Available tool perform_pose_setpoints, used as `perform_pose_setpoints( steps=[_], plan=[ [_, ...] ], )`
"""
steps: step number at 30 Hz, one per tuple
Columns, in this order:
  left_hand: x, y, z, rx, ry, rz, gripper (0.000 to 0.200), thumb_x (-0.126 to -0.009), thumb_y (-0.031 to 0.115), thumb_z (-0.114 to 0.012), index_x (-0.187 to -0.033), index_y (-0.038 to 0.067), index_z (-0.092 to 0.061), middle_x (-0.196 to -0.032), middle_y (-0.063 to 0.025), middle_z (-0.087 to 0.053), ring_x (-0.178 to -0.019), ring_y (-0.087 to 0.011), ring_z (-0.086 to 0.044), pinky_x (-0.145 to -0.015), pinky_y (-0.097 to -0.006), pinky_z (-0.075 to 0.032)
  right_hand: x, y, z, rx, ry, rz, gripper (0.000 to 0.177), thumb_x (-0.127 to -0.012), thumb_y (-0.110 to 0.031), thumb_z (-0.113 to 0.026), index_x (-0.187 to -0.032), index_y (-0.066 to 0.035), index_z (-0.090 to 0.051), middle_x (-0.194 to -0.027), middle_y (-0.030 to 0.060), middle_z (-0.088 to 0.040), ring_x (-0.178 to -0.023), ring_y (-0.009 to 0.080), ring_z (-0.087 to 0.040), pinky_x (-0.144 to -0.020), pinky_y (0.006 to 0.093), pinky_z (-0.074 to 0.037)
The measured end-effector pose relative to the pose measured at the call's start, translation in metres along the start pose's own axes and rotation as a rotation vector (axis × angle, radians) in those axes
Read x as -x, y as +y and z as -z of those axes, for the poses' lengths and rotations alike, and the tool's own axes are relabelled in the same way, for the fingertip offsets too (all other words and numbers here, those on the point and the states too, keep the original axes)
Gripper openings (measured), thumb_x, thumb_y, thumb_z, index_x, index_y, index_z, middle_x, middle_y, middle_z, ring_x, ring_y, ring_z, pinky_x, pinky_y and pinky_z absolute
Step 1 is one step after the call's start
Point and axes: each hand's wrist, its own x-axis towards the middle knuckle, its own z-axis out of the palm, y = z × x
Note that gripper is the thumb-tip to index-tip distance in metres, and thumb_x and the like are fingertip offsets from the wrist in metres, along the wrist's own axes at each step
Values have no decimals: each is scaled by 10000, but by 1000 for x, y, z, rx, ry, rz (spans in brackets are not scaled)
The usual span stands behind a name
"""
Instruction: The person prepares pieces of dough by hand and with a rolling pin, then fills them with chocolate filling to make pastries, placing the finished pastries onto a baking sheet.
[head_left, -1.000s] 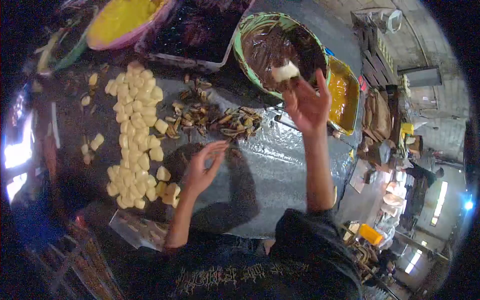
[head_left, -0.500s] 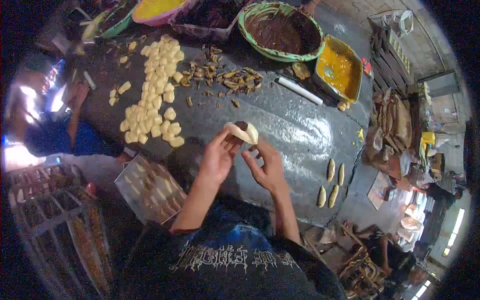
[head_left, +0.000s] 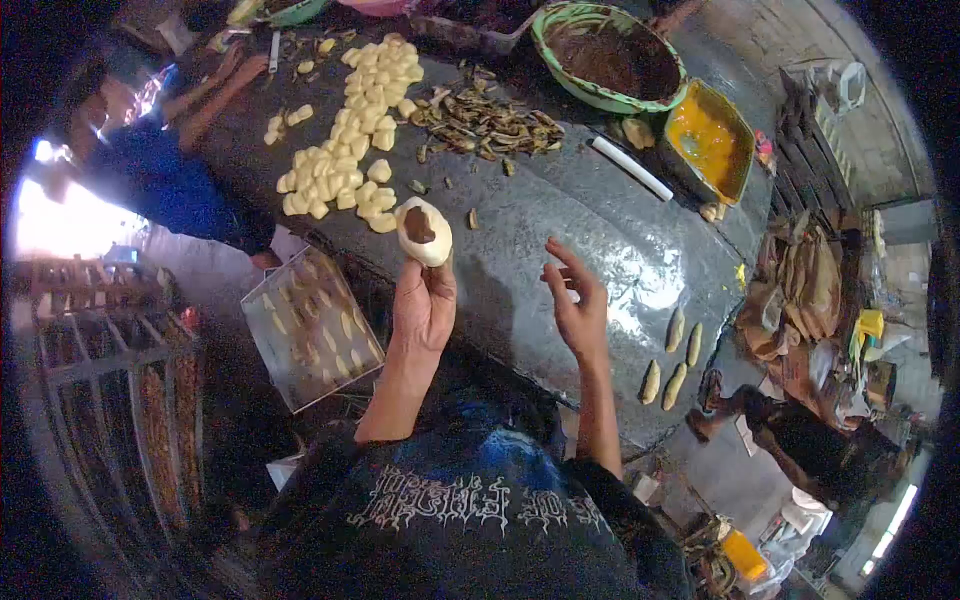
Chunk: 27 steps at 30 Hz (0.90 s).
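Observation:
My left hand [head_left: 425, 312] holds up a piece of pale dough [head_left: 437, 247], its fingers closed round the lower end. A smear of dark brown filling [head_left: 420, 226] lies in the dough's hollow, which faces up. Off to the right, my right hand [head_left: 578, 308] hovers over the dark table [head_left: 510, 235] with its fingers apart, not touching the dough. Several dough pieces [head_left: 345, 150] are heaped beyond my left hand, beside a scatter of brown sliced strips [head_left: 490, 120]. Several shaped, elongated dough rolls [head_left: 676, 385] lie near the table's right edge.
A green bowl of brown paste [head_left: 610, 60] and a tray of orange-yellow contents [head_left: 710, 140] stand at the far right. A white rod [head_left: 630, 168] lies before them. At left are a co-worker's arm [head_left: 215, 100] and a tray of rolls [head_left: 312, 325]. Another person [head_left: 820, 440] is at right.
My left hand has moved left and turned, carrying the dough with its filling facing up. My right hand has drawn away from the dough to the right. The view has shifted.

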Motion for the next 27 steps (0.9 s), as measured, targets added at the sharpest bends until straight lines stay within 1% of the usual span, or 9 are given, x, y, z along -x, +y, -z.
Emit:
perform_pose_setpoints(
  steps=[4, 7, 11, 14, 17, 18, 21, 22, 27],
  plan=[
    [-11, 24, 14, -151, 32, -61, 374, -993, 118, -632, -1350, 43, -547, -1333, -94, -627, -1161, -194, -654, -972, -329, -595, -47, 10, -15, 160, -39, 14, 325, -967, -231, -653, -1243, -64, -690, -1076, 141, -744, -839, 211, -707, -732, 355, -554],
    [-32, 41, 16, -209, 91, -124, 401, -994, 113, -629, -1379, 56, -531, -1351, -87, -615, -1176, -199, -644, -985, -338, -584, -108, 8, -31, 272, -105, -6, 314, -948, -239, -674, -1207, -62, -699, -1023, 170, -735, -839, 234, -713, -737, 359, -553],
    [-78, 70, 29, -396, 139, -173, 438, -1000, 112, -617, -1419, 75, -498, -1401, -73, -574, -1224, -206, -612, -1008, -342, -561, -215, 38, -69, 528, -56, 242, 309, -899, -222, -713, -1162, -61, -695, -1055, 201, -717, -896, 356, -710, -735, 422, -571],
    [-118, 89, 26, -499, 121, -139, 473, -1002, 105, -610, -1450, 80, -460, -1438, -69, -539, -1251, -209, -591, -1022, -342, -545, -283, 45, -99, 612, -31, 441, 273, -905, -172, -687, -1152, -54, -694, -977, 217, -713, -812, 369, -692, -731, 423, -553],
    [-151, 96, 18, -531, 132, -135, 518, -997, 112, -620, -1475, 83, -421, -1452, -76, -519, -1260, -211, -582, -1020, -336, -546, -337, 80, -121, 953, -199, 403, 258, -906, -159, -666, -1138, -46, -679, -976, 221, -706, -872, 412, -676, -766, 485, -542],
    [-162, 98, 18, -507, 120, -95, 526, -992, 114, -627, -1475, 85, -420, -1441, -74, -526, -1256, -209, -585, -1016, -337, -550, -340, 79, -125, 982, -227, 353, 215, -925, -185, -653, -1057, -19, -689, -954, 225, -700, -900, 419, -667, -776, 503, -537],
    [-186, 96, 17, -415, 122, -28, 532, -985, 123, -639, -1471, 87, -424, -1424, -68, -538, -1245, -202, -591, -1007, -336, -559, -346, 63, -119, 842, -250, 267, 192, -914, -144, -656, -1039, -8, -709, -974, 216, -706, -913, 436, -659, -769, 489, -542],
    [-193, 94, 22, -420, 108, -3, 546, -981, 130, -647, -1477, 98, -421, -1421, -59, -542, -1241, -200, -594, -997, -329, -565, -342, 48, -113, 845, -208, 323, 172, -923, -127, -674, -1037, -9, -728, -967, 183, -728, -873, 369, -703, -756, 424, -557],
    [-219, 66, -5, -293, -2, 106, 591, -969, 152, -673, -1490, 97, -399, -1427, -69, -535, -1248, -206, -593, -961, -324, -585, -290, -86, -109, 293, 27, 87, 181, -928, -163, -734, -1047, -29, -758, -914, 116, -750, -798, 153, -696, -783, 305, -541]
  ],
)
